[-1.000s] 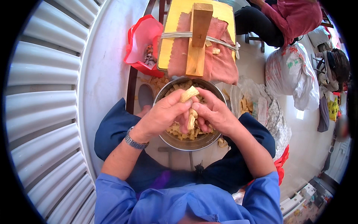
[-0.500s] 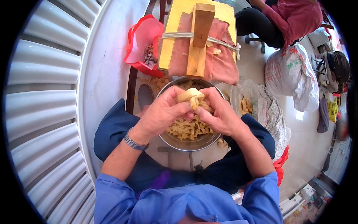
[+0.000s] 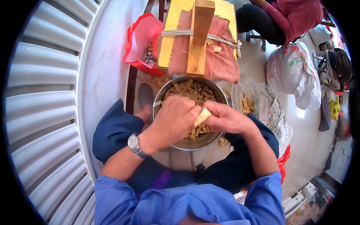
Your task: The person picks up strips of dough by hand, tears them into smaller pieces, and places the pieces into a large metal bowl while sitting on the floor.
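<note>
My left hand (image 3: 173, 119), with a wristwatch (image 3: 135, 145) on its wrist, and my right hand (image 3: 227, 117) are close together over a round metal basin (image 3: 222, 93). Pinched between their fingers is a pale yellow, pliable strip (image 3: 203, 116), folded or bunched; most of it is hidden by the hands. Small yellow-brown pieces (image 3: 195, 91) of similar look lie heaped in the basin, which stands between my legs. Both hands are closed, knuckles up, and the strip shows in the gap between them.
Just beyond the basin, an upright wooden piece (image 3: 203, 22) stands on a yellow board (image 3: 176, 18) with a pink cloth (image 3: 221, 65), bound by white cord. A red bag (image 3: 131, 56) stands left of it. White sacks (image 3: 288, 75) and another person (image 3: 292, 18) are at right.
Both hands have turned over and tightened around the strip, which showed as a loose knotted loop before. More of the basin's far contents now shows.
</note>
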A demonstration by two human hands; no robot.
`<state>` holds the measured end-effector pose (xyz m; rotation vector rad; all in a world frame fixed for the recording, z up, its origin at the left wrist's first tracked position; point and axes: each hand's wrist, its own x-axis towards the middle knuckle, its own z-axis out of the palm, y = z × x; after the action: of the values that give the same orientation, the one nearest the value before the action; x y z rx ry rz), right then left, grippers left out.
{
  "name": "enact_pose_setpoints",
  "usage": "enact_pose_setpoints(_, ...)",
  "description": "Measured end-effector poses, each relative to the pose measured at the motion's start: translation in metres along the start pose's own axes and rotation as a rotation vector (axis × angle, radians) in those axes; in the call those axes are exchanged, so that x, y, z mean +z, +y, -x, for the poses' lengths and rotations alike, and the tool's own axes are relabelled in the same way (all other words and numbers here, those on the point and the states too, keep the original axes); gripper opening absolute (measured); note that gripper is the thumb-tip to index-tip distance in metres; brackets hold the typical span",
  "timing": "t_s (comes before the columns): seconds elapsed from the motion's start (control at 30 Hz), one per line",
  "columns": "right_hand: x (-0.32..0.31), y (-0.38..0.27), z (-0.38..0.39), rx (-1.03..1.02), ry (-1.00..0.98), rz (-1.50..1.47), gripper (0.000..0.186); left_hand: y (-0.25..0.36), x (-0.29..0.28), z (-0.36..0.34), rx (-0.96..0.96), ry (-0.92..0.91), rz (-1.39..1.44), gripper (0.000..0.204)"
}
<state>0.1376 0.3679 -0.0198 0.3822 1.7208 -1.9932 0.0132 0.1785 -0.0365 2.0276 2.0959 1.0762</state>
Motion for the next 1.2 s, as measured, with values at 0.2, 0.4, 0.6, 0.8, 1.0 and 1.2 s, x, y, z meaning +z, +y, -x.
enact_pose_setpoints(0.2,-0.022,0.032,0.019,0.174,-0.242,0.159,0.021,0.011,0.005,0.026,-0.020,-0.408,0.114,0.016)
enact_pose_setpoints(0.4,-0.038,0.018,0.023,0.083,-0.111,0.242,0.023,-0.009,-0.004,0.032,-0.278,-0.441,0.324,0.022)
enact_pose_setpoints(0.6,-0.030,0.012,0.015,-0.004,0.000,0.273,0.034,-0.004,-0.010,0.011,-0.575,-0.571,0.553,0.030)
enact_pose_setpoints(0.8,0.013,0.023,0.008,-0.456,0.153,0.837,0.061,0.002,0.007,0.012,-0.545,-0.541,0.601,0.032)
enact_pose_setpoints(1.0,0.028,0.029,0.017,-0.282,-0.044,0.810,0.024,-0.001,-0.005,0.014,-0.619,-0.806,0.874,0.037)
enact_pose_setpoints(1.2,0.019,0.031,0.035,-0.082,-0.392,0.491,0.030,0.005,-0.005,0.022,-0.382,-0.923,0.846,0.038)
